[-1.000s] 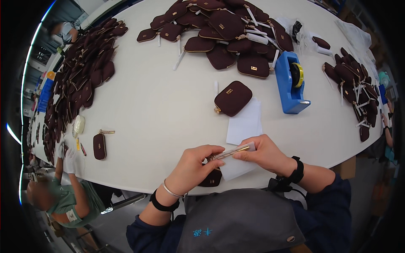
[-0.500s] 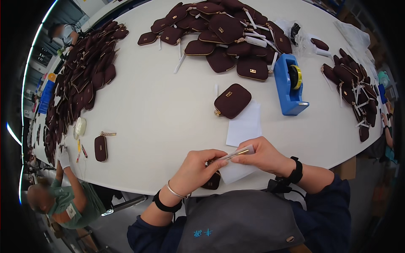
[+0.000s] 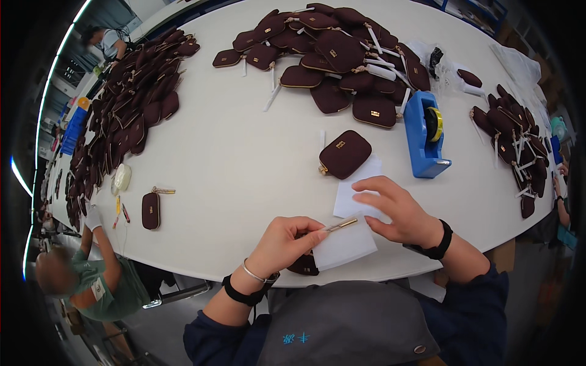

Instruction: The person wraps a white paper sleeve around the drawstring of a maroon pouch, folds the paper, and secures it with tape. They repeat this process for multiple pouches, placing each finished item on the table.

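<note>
My left hand (image 3: 287, 243) is closed, thumb over bent fingers, pinching a gold-ended zipper pull (image 3: 347, 224) along the upper edge of a white paper sheet (image 3: 347, 249). A dark maroon pouch (image 3: 304, 264) lies under that hand at the table's front edge, partly hidden by the hand and paper. My right hand (image 3: 400, 210) is open and holds nothing, its fingers apart just above and right of the paper. More white sheets (image 3: 346, 198) lie flat beyond it, partly under another maroon zip pouch (image 3: 345, 154).
A blue tape dispenser (image 3: 420, 137) stands to the right. Maroon pouches form a far heap (image 3: 339, 55), a left heap (image 3: 131, 104) and a right heap (image 3: 513, 128). One pouch (image 3: 151, 210) lies alone at left. A person in green (image 3: 110, 287) reaches to the table with white gloves.
My right hand has let go of the paper and pull and opened, lifting slightly away to the right. My left hand keeps its pinch. The whole view has shifted a little.
</note>
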The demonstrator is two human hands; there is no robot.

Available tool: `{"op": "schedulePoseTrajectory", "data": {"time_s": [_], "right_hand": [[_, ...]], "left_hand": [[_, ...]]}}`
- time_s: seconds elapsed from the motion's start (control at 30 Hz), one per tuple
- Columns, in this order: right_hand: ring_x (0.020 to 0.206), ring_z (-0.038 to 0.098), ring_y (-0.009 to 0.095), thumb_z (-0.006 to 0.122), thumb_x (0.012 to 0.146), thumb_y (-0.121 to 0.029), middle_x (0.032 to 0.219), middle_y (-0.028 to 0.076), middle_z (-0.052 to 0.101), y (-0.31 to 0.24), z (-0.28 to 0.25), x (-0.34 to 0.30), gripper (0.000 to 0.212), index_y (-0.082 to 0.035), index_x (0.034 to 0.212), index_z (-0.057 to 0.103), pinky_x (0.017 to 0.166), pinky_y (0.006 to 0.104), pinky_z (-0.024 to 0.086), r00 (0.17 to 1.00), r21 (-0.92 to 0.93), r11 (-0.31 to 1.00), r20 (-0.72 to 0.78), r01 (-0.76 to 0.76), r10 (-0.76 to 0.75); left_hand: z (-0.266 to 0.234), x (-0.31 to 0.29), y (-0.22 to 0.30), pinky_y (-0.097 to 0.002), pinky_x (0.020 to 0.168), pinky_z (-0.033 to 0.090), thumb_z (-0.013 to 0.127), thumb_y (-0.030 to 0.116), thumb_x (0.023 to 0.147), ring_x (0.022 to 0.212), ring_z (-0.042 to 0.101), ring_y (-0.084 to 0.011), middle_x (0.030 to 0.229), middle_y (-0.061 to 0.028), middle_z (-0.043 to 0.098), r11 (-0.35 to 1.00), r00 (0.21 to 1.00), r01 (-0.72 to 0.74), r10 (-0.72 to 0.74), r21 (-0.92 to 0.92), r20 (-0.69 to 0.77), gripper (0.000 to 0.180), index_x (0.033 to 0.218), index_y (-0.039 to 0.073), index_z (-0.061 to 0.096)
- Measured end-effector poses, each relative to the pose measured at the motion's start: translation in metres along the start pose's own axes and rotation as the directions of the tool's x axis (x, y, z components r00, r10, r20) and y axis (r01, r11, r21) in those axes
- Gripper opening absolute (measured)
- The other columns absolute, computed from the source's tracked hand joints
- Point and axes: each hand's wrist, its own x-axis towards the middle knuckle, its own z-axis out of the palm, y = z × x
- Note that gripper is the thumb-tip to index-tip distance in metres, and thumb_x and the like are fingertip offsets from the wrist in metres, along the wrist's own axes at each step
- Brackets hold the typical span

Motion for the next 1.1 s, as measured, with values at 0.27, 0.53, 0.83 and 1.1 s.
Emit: {"op": "schedulePoseTrajectory", "data": {"time_s": [0.27,0.53,0.83,1.1], "right_hand": [[0.094,0.060,0.026,0.062,0.076,-0.003,0.101,0.011,0.063,-0.003,0.014,0.009,0.020,-0.003,0.097,0.060,0.086,0.0390,0.045,0.946,-0.084,0.956,0.192,0.281,-0.261],[0.080,0.059,0.028,0.072,0.076,0.000,0.088,0.009,0.062,-0.004,0.029,0.003,0.018,-0.005,0.090,0.060,0.071,0.0367,0.047,0.993,0.239,0.970,0.103,0.034,-0.060],[0.063,0.056,0.024,0.071,0.082,-0.004,0.074,0.010,0.059,-0.019,0.030,0.010,0.011,-0.002,0.081,0.060,0.059,0.0315,0.044,0.947,0.250,0.915,0.143,-0.316,0.288],[0.063,0.055,0.015,0.071,0.081,-0.002,0.071,0.007,0.058,-0.017,0.033,0.007,0.012,-0.001,0.081,0.059,0.057,0.0276,0.041,0.943,0.300,0.894,0.130,-0.332,0.307]], "left_hand": [[0.002,0.001,-0.007,-0.0190,0.055,0.041,0.069,0.014,0.091,0.062,0.051,-0.0030,0.069,0.0013,0.062,1.000,0.999,-0.003,0.004,-0.022,0.036,0.018,0.097,-0.003,0.071],[-0.002,-0.004,-0.003,-0.0202,0.057,0.044,0.066,0.014,0.093,0.064,0.054,-0.0042,0.074,-0.0001,0.066,0.991,0.995,-0.049,0.038,0.125,0.091,0.017,0.097,-0.001,0.070],[-0.006,-0.009,-0.019,-0.0254,0.061,0.044,0.064,0.035,0.093,0.064,0.049,-0.0104,0.080,-0.0035,0.065,0.945,0.948,-0.316,0.310,0.086,0.079,0.032,0.100,0.005,0.068],[0.007,-0.007,-0.019,-0.0331,0.058,0.045,0.069,0.020,0.089,0.058,0.056,-0.0228,0.066,-0.0064,0.061,0.894,0.893,-0.408,0.433,0.185,-0.123,0.014,0.085,0.006,0.068]]}}
